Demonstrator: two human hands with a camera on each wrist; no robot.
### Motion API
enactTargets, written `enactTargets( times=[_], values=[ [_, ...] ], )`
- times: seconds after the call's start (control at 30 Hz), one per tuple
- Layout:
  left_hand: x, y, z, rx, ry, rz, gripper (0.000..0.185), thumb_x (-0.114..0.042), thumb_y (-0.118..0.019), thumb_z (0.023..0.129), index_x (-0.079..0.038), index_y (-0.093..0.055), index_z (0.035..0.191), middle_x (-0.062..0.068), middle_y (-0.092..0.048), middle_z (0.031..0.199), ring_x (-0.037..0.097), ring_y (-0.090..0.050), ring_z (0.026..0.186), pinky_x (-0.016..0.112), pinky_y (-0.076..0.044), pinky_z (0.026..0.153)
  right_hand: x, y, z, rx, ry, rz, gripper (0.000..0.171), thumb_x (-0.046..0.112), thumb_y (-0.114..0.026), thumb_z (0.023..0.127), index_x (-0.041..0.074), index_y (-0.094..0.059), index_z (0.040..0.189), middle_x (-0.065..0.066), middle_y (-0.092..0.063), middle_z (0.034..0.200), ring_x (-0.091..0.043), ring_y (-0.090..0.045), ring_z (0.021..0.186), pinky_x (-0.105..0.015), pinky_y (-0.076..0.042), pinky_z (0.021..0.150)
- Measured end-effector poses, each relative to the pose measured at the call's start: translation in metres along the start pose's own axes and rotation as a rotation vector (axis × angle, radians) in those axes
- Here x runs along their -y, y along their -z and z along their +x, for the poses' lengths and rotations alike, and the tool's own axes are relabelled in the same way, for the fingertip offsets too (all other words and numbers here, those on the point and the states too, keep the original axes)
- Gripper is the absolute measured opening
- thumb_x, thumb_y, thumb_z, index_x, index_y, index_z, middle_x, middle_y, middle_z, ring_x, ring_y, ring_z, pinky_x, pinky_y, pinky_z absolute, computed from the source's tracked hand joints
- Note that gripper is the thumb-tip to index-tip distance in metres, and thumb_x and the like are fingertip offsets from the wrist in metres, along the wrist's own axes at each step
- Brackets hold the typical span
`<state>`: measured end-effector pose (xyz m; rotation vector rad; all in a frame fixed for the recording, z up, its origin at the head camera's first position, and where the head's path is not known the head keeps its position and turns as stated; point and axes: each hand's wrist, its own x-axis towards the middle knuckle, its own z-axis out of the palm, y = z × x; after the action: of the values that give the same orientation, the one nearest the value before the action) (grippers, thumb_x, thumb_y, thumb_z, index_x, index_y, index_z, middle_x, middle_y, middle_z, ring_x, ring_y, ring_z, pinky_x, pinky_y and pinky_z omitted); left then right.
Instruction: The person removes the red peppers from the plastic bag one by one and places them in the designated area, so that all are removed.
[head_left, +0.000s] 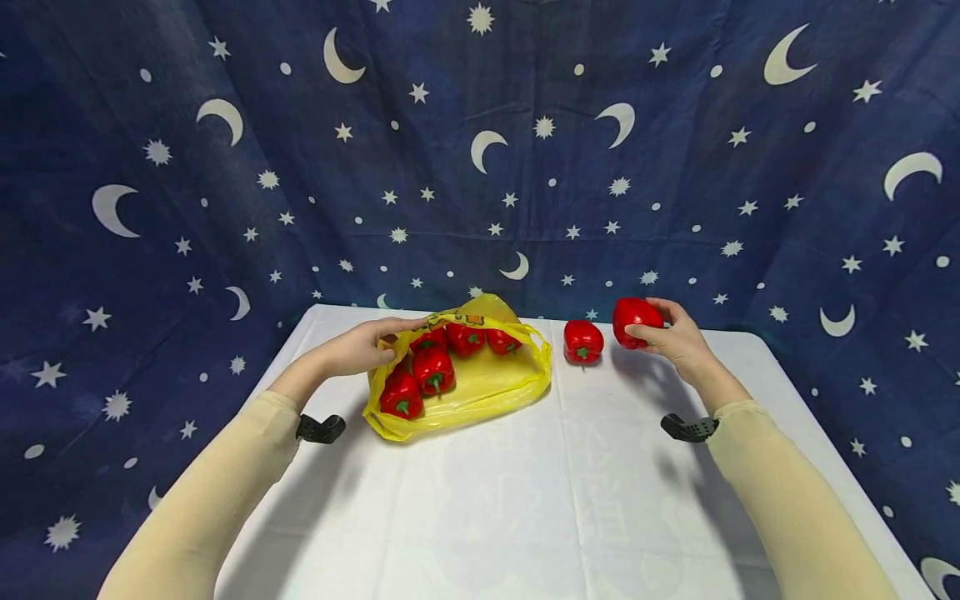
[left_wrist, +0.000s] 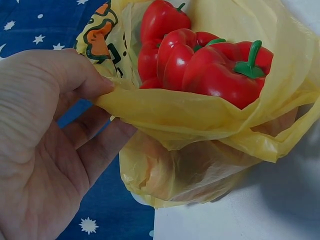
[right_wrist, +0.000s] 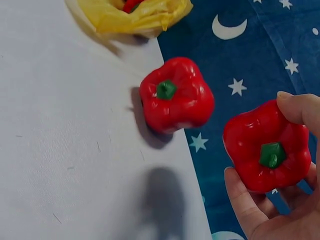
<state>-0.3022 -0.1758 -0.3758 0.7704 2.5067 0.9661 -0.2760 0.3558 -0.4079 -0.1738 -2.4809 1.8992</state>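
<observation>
A yellow plastic bag point(head_left: 480, 392) lies on its side with its mouth facing me, and several red bell peppers point(head_left: 432, 370) with green stems sit inside it. My left hand point(head_left: 365, 346) pinches the bag's rim at the left between thumb and fingers; the left wrist view shows the thumb point(left_wrist: 92, 82) on the edge of the plastic. At the right, my right hand point(head_left: 678, 340) grips a red bell pepper point(right_wrist: 265, 145), raised above the table. Just left of it, another red bell pepper point(head_left: 582, 342) rests on the table near the back edge.
A white cloth covers the table point(head_left: 510, 500). Right behind its far edge hangs a dark blue curtain point(head_left: 450, 233) with moons and stars. Black bands point(head_left: 321, 429) sit on both wrists.
</observation>
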Motion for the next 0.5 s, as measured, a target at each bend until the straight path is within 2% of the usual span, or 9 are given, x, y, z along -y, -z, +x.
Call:
enactTargets(
  times=[0.3, 0.5],
  values=[
    [0.000, 0.000, 0.000, -0.002, 0.008, -0.001, 0.070, -0.001, -0.052, 0.096, -0.035, -0.044, 0.157, 0.000, -0.046, 0.153, 0.029, -0.051, 0.117, 0.041, -0.050, 0.094, -0.012, 0.004, 0.007, -0.022, -0.040, -0.028, 0.097, 0.024, -0.079, 0.091, 0.006, -0.017, 0.163, -0.022, -0.022, 0.162, -0.044, -0.030, 0.141, -0.043, -0.053, 0.096],
    [0.000, 0.000, 0.000, 0.000, 0.020, -0.008, 0.070, -0.002, -0.052, 0.096, -0.036, -0.044, 0.156, 0.000, -0.046, 0.153, 0.029, -0.051, 0.118, 0.042, -0.051, 0.095, -0.021, 0.004, 0.011, -0.034, -0.051, -0.026, 0.096, 0.025, -0.077, 0.092, 0.006, -0.017, 0.163, -0.023, -0.022, 0.162, -0.044, -0.030, 0.141, -0.034, -0.057, 0.089]
  ],
)
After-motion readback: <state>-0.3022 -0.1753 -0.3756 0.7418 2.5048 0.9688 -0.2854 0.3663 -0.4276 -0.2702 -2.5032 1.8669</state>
